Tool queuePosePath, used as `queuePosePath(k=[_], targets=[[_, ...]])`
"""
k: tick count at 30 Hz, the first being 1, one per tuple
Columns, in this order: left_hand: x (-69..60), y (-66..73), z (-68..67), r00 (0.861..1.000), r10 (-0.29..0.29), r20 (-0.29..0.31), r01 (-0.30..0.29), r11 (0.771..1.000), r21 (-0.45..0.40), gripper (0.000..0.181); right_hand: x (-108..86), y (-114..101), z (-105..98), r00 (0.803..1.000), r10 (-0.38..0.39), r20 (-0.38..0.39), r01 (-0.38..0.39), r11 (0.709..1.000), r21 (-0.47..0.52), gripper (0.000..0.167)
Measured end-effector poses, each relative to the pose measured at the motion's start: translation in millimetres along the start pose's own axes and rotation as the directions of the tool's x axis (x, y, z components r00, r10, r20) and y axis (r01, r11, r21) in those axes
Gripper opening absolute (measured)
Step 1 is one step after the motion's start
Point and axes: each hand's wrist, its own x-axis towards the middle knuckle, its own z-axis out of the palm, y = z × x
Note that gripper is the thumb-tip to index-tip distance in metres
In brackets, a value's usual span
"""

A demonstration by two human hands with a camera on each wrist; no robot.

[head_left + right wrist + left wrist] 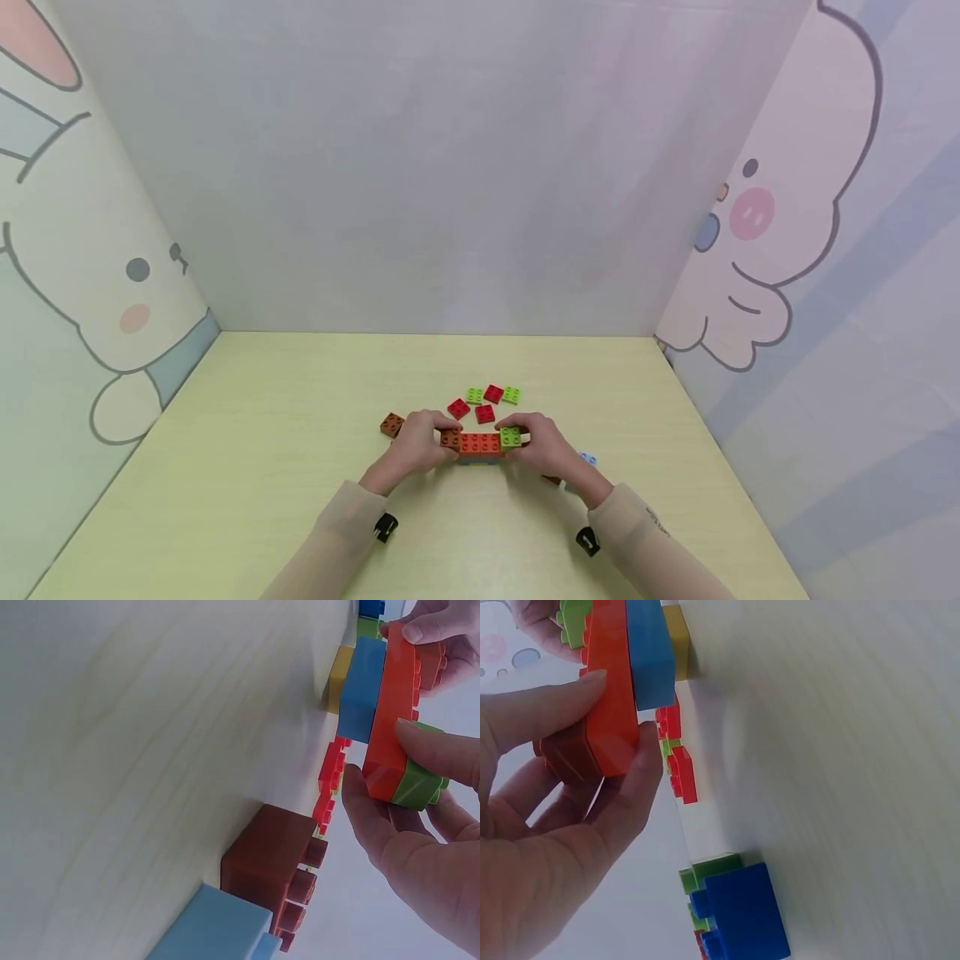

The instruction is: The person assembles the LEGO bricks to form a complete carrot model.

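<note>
A long orange-red building brick [480,444] lies across a blue brick [651,660], with a yellow brick [678,645] under that on the table. On its left end sits a brown brick [451,438], and on its right end a green brick [510,437]. My left hand [417,442] pinches the left end of the long brick between thumb and finger. At the other end my right hand [545,446] holds it the same way, its thumb [435,754] on the brick's side near the green one.
Several small red bricks [485,414] and green bricks [475,396] lie behind the stack. A brown brick [392,425] and a dark blue brick [746,915] are by my left hand. Near my right wrist lie another brown brick [270,847] and a light blue one [217,930].
</note>
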Motion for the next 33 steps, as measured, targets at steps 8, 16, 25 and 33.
queuePosePath(k=[8,16,25,33], targets=[[-0.2,-3.2,1.1,1.000,-0.006,-0.016,0.006,1.000,-0.013,0.041,1.7,-0.4,-0.8,1.000,0.014,-0.006,-0.014,1.000,-0.008,0.038],[-5.7,-3.5,-5.7,0.999,0.030,-0.012,-0.030,0.999,-0.013,0.047,0.9,0.8,-0.6,1.000,0.011,-0.004,-0.011,1.000,-0.013,0.037],[-16.8,-15.3,-31.8,0.993,-0.020,-0.115,0.011,0.996,-0.085,0.047,-0.6,0.8,-0.7,1.000,0.023,-0.005,-0.023,1.000,-0.014,0.039],[-19.9,-36.7,-43.6,0.973,-0.054,-0.226,0.047,0.998,-0.039,0.047,-0.1,-0.3,-0.8,1.000,0.024,-0.003,-0.024,1.000,-0.014,0.038]])
